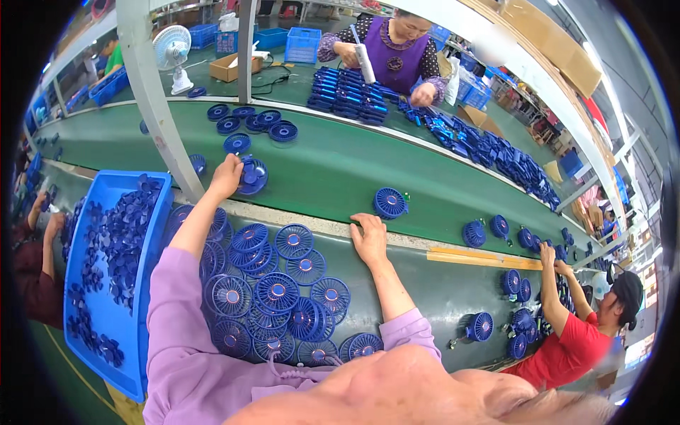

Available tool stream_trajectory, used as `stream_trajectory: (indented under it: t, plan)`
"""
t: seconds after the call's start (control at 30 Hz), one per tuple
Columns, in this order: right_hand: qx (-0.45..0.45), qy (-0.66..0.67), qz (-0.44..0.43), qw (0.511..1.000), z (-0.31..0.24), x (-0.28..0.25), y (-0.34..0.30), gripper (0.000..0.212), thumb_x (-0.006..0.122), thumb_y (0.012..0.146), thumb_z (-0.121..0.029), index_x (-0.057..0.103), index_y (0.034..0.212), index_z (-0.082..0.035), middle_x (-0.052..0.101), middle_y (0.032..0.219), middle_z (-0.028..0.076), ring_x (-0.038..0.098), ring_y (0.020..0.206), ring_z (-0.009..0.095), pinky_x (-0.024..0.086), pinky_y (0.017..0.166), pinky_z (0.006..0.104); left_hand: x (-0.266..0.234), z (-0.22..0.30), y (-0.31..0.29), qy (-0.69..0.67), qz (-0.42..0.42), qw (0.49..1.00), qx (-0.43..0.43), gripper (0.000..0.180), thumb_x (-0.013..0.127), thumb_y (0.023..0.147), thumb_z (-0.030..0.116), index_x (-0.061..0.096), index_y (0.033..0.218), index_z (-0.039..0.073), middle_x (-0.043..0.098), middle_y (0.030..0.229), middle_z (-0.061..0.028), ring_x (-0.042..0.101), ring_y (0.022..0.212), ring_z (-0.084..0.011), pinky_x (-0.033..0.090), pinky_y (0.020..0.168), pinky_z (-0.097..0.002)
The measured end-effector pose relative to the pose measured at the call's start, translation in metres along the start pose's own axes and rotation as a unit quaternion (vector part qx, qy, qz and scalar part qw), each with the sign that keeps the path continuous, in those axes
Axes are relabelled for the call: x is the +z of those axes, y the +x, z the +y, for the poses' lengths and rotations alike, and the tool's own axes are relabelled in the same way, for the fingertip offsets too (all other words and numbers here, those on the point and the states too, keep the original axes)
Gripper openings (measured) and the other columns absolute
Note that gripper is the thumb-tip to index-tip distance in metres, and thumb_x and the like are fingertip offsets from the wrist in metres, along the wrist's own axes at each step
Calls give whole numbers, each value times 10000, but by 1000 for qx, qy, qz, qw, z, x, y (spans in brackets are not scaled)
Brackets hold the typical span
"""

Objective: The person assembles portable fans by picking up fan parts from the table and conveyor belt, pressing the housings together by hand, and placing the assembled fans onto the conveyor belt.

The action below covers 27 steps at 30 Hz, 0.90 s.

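Observation:
My left hand (227,177) reaches over the green conveyor belt, with its fingers closed on the edge of a round blue fan housing (253,176). Just beyond it lies another blue fan ring (237,144). My right hand (370,239) rests at the belt's near edge with its fingers stretched out and nothing in them. Past those fingertips, on the belt, sits a blue caged fan head (390,203), apart from the hand. Between my forearms, many blue fan grilles (277,292) overlap in a loose pile on the green bench.
At my left stands a blue bin (159,234) holding dark blue fan blades. A white post (164,106) rises beside my left arm. Several fan heads (474,233) lie along the belt to the right, near a co-worker in red (567,354). Across the belt, another person holds a tool.

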State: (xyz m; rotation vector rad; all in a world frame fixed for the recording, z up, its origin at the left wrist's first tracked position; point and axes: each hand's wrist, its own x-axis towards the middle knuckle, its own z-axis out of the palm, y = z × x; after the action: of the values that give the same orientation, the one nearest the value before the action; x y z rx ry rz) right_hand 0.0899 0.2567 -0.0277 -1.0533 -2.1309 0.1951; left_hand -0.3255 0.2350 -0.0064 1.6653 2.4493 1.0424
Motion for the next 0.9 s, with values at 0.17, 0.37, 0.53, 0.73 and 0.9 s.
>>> stream_trajectory:
  t: [0.17, 0.37, 0.53, 0.73, 0.9]
  plan:
    - [2, 24, -1, 1000, 4, -2, 3, 220, 667, 817, -160, 672, 1023, -84, 652, 1073, 88, 571, 1029, 280, 414, 865, 410, -64, 46, -65, -521, -66, 839, -143, 292, 537, 982, 285, 587, 1137, 42, 660, 963, -58, 648, 876, -165, 515, 749, -350]
    - [2, 121, -48, 991, 7, -22, -3, 265, 671, 826, -176, 660, 1059, -51, 644, 1130, 118, 566, 1090, 309, 419, 946, 443, -121, 78, -164, -724, -33, 667, -176, 339, 523, 988, 354, 625, 1103, 52, 684, 987, -58, 663, 821, -155, 544, 721, -302]
    - [-56, 148, -207, 966, -51, -109, -52, 503, 686, 838, -255, 543, 1279, -62, 499, 1357, 189, 443, 1273, 362, 352, 1077, 441, -153, 45, -234, -780, -4, 596, -190, 384, 503, 992, 365, 599, 1160, 33, 669, 1069, -120, 662, 909, -234, 547, 818, -368]
    - [5, 120, -359, 925, -96, -171, -144, 930, 820, 682, -394, 361, 1451, -143, 234, 1519, 231, 278, 1375, 427, 271, 1114, 517, -151, 28, -256, -804, 87, 548, -214, 424, 499, 996, 351, 529, 1291, 48, 591, 1267, -134, 620, 1060, -261, 542, 844, -360]
    - [-14, -14, -336, 942, -114, -161, -189, 998, 859, 571, -388, 403, 1433, -173, 253, 1506, 239, 259, 1388, 428, 186, 1130, 574, -147, 10, -258, -845, 2, 518, -135, 485, 426, 1023, 327, 457, 1329, -48, 525, 1341, -182, 576, 1154, -302, 509, 953, -403]
